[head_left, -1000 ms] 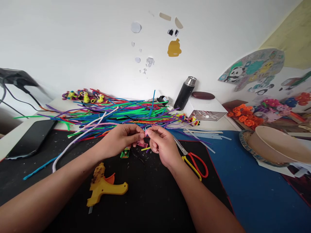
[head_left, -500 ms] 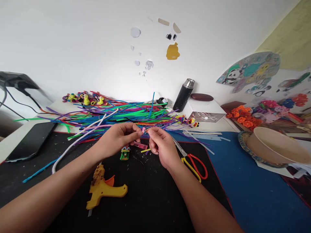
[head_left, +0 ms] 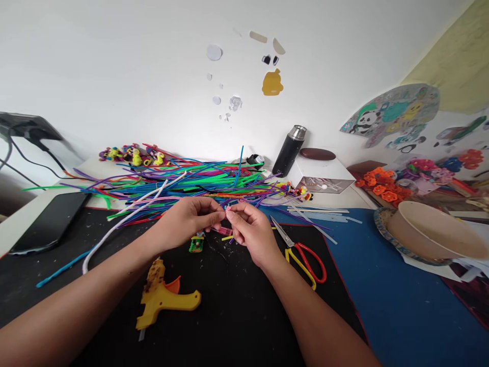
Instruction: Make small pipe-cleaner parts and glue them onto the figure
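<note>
My left hand point(head_left: 193, 218) and my right hand point(head_left: 252, 232) meet over the black mat, thumb against fingers. Between their fingertips is a small pink piece point(head_left: 228, 209), mostly covered; it looks like fuzzy pipe cleaner. Just below my left hand lie a little green figure point(head_left: 196, 244) and a pink see-through object point(head_left: 222, 231), partly hidden. Scissors point(head_left: 311, 265) with red and yellow handles rest right of my right hand, blades spread slightly. Nearer to me, under my left forearm, a yellow glue gun point(head_left: 164, 298) lies on its side, a clear stick poking out of its back end.
Many coloured pipe cleaners point(head_left: 229, 178) spread behind my hands. Further around are a phone point(head_left: 49, 221), a black flask point(head_left: 289, 153), a white box point(head_left: 324, 176), glue sticks point(head_left: 321, 210), a bowl point(head_left: 439, 229) and orange pipe-cleaner flowers point(head_left: 384, 184).
My fingertips have come closer together around the pink piece, so less of it shows. My right hand has shifted slightly left. The things on the mat stay put.
</note>
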`<state>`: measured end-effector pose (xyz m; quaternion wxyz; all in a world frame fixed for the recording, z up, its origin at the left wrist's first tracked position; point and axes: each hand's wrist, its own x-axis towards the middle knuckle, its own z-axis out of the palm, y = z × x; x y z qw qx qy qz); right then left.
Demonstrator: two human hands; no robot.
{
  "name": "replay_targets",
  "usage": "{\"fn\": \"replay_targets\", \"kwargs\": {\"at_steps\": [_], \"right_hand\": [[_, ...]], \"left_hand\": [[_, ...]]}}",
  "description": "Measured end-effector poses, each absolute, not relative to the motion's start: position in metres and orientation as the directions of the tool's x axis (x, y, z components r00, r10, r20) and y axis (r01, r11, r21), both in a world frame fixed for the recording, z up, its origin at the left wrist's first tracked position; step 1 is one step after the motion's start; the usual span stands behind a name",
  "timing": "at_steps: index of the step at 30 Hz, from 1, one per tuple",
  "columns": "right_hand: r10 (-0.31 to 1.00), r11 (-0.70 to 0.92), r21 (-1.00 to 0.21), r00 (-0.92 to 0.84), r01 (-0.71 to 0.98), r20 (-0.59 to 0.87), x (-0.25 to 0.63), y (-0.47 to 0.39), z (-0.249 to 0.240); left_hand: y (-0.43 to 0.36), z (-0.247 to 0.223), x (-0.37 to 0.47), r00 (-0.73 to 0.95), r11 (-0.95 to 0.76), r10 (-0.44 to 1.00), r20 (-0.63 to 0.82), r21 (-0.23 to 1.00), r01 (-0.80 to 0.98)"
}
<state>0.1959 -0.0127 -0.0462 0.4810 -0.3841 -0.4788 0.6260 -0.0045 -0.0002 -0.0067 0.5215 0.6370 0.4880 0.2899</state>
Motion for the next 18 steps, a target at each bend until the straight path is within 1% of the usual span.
{"fn": "replay_targets", "kwargs": {"at_steps": [9,13,16,18], "right_hand": [[0.964,-0.067,-0.974,-0.265,-0.216,-0.007,0.197,-0.012,-0.047],[0.964,-0.067,-0.975,-0.266,-0.211,-0.008,0.197,-0.012,-0.046],[0.959,-0.024,-0.991,-0.284,-0.134,0.016,0.202,-0.012,-0.042],[0.961,0.058,-0.998,-0.270,-0.031,0.064,0.207,-0.010,-0.041]], "left_hand": [[0.002,-0.002,-0.003,0.368,0.140,0.900,-0.233,0.955,0.261],[0.003,-0.001,-0.002,0.380,0.125,0.897,-0.227,0.954,0.274],[0.003,0.001,-0.005,0.368,0.081,0.911,-0.185,0.957,0.279],[0.004,0.003,-0.008,0.352,0.060,0.922,-0.164,0.956,0.288]]}}
